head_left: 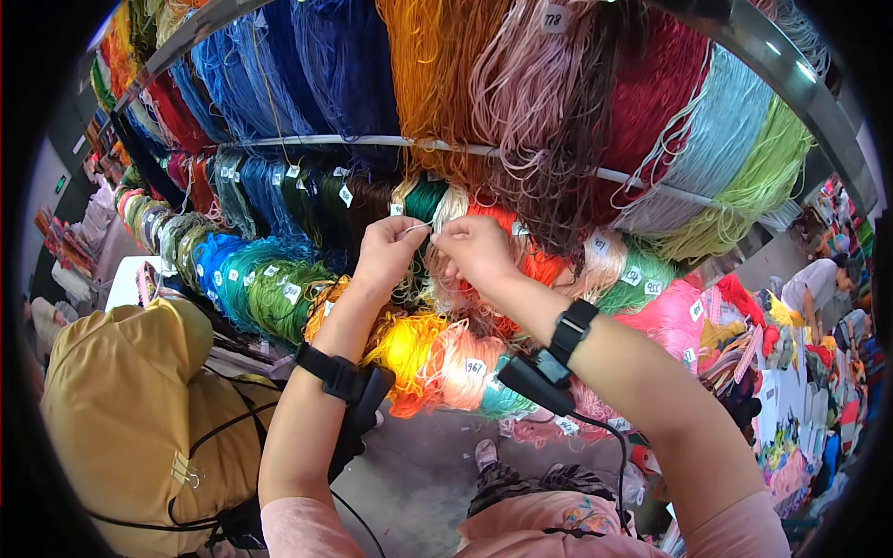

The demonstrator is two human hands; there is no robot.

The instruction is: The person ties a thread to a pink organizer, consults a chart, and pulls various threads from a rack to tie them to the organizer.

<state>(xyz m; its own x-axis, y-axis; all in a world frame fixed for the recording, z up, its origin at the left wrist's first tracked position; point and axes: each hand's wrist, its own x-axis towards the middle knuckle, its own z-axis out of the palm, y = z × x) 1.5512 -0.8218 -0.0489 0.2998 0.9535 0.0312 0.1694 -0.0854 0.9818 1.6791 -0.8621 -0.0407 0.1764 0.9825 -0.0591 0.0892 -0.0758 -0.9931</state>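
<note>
Both my arms reach forward to a rack hung with skeins of coloured cord. My left hand (386,249) is closed in a pinch on a thin pale cord (420,225). Close beside it, my right hand (473,246) also pinches, fingertips near the same cord; a short pale stretch shows between the two hands. Cream skeins (452,206) hang just behind my fingers, with a dark green skein (424,200) to their left and orange-red skeins (541,266) to their right. Yellow skeins (409,346) lie below my wrists.
A white rail (372,140) crosses above my hands, with blue, orange, pink and dark red cords hanging around it. Small white paper tags (475,366) mark many skeins. At left, a person in a mustard top (121,409) stands close. Another person (814,288) is far right.
</note>
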